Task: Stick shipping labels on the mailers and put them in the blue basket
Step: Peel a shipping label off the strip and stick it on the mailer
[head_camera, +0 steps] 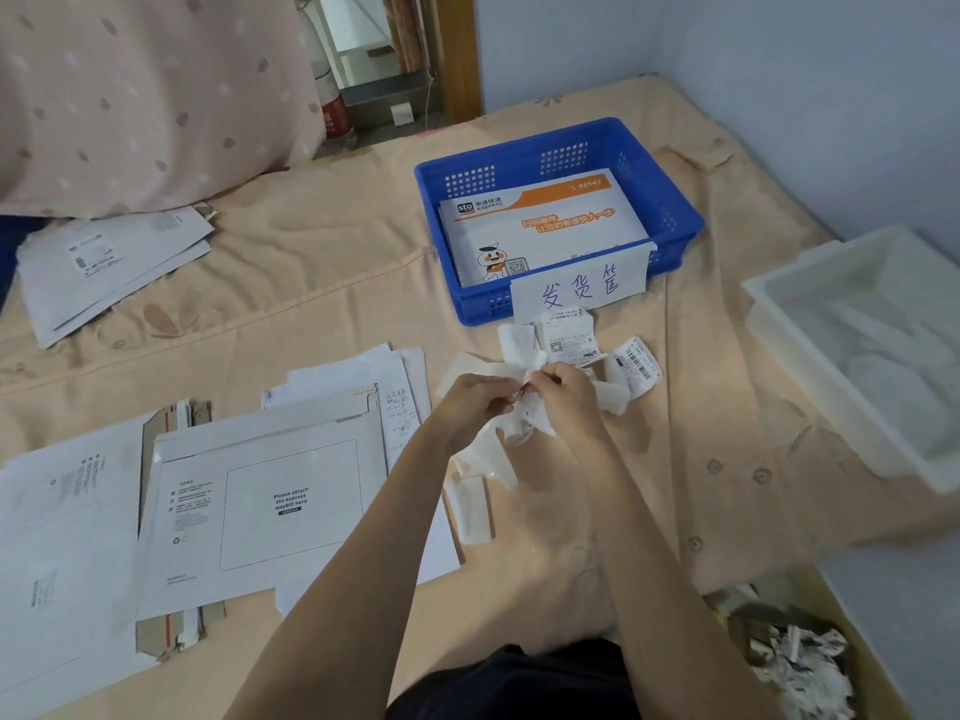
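I'm peeling a shipping label (524,379) free of its backing, just right of the frame's centre, above a loose heap of curled label strips (576,350) on the bed (597,491). To do this well I should lift one corner cleanly, draw the backing away low and slow so the sticky face doesn't fold on itself, and keep the printed side up, ready to lay into the marked waybill box.

My left hand (475,402) and right hand (563,394) meet at the paper, fingers (550,380) curled in and nearly closed, thumb against forefinger on each side, pinching the label between them. From this angle I can't quite tell whether the backing has started to part or I'm only worrying at the edge.

The next mailer (260,506) lies flat at lower left of the frame, its printed attach-here panel facing up and bare. The blue basket (670,200) sits in the upper middle, beyond my hands, already holding at least one orange-and-white mailer (550,220); a handwritten paper sign (582,285) hangs on its near wall.
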The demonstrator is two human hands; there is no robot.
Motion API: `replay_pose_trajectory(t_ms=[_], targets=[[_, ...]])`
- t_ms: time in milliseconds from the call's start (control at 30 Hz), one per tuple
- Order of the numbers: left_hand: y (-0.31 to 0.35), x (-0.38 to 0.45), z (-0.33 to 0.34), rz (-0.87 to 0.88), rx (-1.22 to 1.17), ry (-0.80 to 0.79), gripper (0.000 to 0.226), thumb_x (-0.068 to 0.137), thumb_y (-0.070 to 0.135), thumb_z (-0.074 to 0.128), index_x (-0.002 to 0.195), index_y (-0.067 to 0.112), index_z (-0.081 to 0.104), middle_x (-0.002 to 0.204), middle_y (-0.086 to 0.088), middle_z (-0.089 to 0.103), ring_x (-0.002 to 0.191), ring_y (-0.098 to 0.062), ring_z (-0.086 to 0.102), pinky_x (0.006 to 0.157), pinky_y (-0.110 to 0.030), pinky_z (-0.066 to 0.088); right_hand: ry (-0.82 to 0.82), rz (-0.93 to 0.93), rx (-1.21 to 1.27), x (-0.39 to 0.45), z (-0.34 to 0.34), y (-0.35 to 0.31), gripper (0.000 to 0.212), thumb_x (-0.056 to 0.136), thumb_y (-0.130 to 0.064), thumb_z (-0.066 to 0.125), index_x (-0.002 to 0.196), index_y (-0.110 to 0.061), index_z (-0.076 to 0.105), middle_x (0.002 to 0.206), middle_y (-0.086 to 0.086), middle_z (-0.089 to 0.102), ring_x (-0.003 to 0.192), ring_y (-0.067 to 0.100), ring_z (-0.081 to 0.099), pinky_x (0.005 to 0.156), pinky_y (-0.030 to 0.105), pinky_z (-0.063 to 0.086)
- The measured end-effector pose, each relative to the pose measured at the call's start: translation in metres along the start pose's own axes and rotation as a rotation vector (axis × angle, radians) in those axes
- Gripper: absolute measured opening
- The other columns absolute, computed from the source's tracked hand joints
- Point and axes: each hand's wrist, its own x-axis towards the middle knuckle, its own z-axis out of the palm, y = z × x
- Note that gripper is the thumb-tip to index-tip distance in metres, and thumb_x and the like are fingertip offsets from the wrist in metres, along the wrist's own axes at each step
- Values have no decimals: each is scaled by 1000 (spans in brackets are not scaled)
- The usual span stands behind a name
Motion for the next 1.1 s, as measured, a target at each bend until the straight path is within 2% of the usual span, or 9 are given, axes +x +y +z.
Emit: replay_pose_trajectory(t_ms=[167,367,433,500,600,733,833,967,1100], targets=[[3,1,2,6,-52,86,15,91,9,62,84,-3,67,63,-6,50,56,-13,44,58,-18,45,-53,33,134,-8,0,-8,36,95,-12,45,67,-10,67,74,4,69,82,17,65,80,28,47],[8,3,2,-34,-110,85,18,92,8,60,98,-8,65,63,-5,54,53,-11,50,59,-18,48,-84,92,259,-10,1,-13,34,99,-22,43,82,-8,69,81,5,71,79,11,67,73,25,43],[10,3,1,-42,-128,81,15,92,7,60,95,-7,65,64,-5,54,54,-12,50,58,-18,48,-42,62,220,-11,2,-11,23,93,-18,51,89,-5,69,85,5,71,82,10,67,74,23,44],[10,3,1,-58,-155,83,13,91,5,60,93,-7,64,63,-6,53,54,-13,49,58,-20,47,-3,-21,166,-13,3,-9,11,87,-13,63,91,-5,68,85,2,70,82,6,64,73,14,46],[10,3,0,-99,-200,110,9,89,3,60,89,-6,63,64,-7,51,54,-15,48,56,-21,45,24,-124,92,-13,3,-6,9,82,-13,73,90,-8,71,83,-2,69,77,0,63,70,7,46],[6,4,-5,-192,-235,106,6,87,5,62,87,0,61,64,-5,47,53,-13,44,49,-19,41,31,-153,50,-12,3,-6,15,78,-11,77,92,-6,73,88,2,70,82,9,66,75,11,50],[4,4,-6,-231,-307,66,5,90,8,59,88,4,59,64,-2,44,52,-9,43,47,-16,40,25,-133,70,-12,4,-6,14,77,-6,76,91,-5,74,90,6,72,87,17,69,85,28,55],[3,4,-5,-219,-330,62,7,92,7,57,86,3,59,65,-3,44,52,-9,43,47,-15,41,39,-130,62,-15,7,-6,10,75,-9,75,79,-18,74,85,4,72,84,20,70,83,38,57],[4,4,-1,-156,-264,90,9,91,7,60,84,2,60,65,-5,48,53,-11,45,48,-17,41,92,-164,-17,-13,7,-10,6,81,-4,69,82,-9,72,74,-6,67,76,10,66,76,20,52]])
